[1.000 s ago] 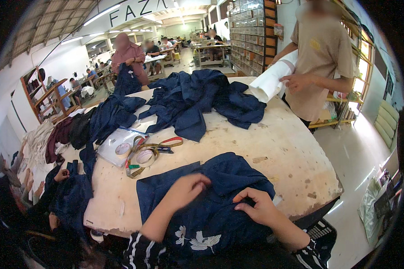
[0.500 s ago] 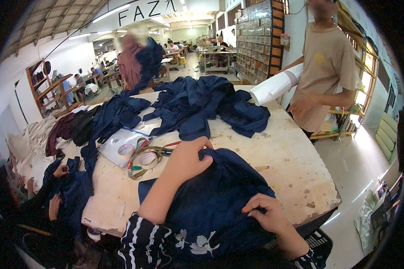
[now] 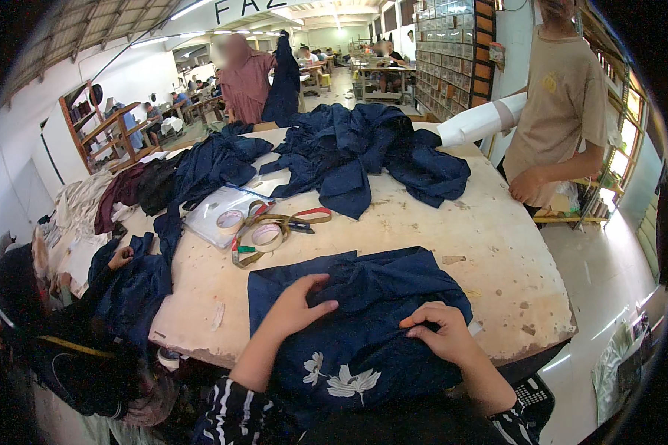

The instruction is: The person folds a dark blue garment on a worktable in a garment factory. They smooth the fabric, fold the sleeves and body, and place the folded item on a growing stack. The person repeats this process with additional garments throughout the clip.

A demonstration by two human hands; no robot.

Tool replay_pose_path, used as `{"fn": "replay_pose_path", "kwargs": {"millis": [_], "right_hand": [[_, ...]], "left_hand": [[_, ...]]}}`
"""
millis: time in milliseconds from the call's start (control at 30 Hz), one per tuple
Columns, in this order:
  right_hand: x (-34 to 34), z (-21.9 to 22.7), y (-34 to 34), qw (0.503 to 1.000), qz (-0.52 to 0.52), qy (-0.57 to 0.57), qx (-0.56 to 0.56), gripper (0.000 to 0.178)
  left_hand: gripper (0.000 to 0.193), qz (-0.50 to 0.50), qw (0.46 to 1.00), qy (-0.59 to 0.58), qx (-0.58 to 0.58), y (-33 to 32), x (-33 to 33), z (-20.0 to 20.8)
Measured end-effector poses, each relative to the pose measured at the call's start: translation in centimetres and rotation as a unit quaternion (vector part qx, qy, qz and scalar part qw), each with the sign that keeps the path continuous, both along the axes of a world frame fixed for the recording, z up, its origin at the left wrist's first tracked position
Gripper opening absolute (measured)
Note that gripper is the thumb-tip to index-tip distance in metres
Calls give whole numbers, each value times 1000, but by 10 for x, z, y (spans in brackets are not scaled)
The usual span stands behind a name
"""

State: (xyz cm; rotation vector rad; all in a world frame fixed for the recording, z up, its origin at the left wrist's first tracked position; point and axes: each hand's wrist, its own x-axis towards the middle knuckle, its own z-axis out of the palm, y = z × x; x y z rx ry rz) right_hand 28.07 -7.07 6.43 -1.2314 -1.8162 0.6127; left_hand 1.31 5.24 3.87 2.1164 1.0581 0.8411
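Note:
A navy blue garment (image 3: 371, 285) with white flower embroidery (image 3: 352, 382) lies spread at the table's near edge, partly folded and creased. My left hand (image 3: 298, 305) rests over its left part, thumb and fingers apart, holding nothing I can see. On the right, my right hand (image 3: 439, 332) is closed in a pinch just above the cloth. An orange patch shows at one fingertip; whatever the pinch holds, if anything, is hidden.
Tape rolls (image 3: 266, 236), a tape measure (image 3: 254, 256) and a clear plastic packet (image 3: 208, 215) lie beyond. Navy garments (image 3: 349, 148) are heaped farther back. A co-worker (image 3: 557, 111) stands at right near a white roll (image 3: 475, 122); another co-worker (image 3: 59, 348) handles navy cloth at left.
My left hand has let go of the lifted cloth and come down nearer. The garment now lies flatter, its far edge showing. My right hand keeps its pinch. The view has shifted slightly.

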Motion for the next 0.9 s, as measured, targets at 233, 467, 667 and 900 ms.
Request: {"fn": "replay_pose_path", "kwargs": {"millis": [233,467,667,900], "right_hand": [[-33,17,24,996,42,-52,57,23],[-39,8,31,995,62,-80,9,30],[-38,4,24,992,48,-119,8,18],[-40,3,27,975,85,-175,110,25]], "left_hand": [[34,72,940,-234,-238,-62,23,-11],[33,-49,910,-317,-263,-90,28,-29],[35,-55,967,-221,-109,-82,19,-25],[52,68,912,-368,-168,-30,14,-25]]}}
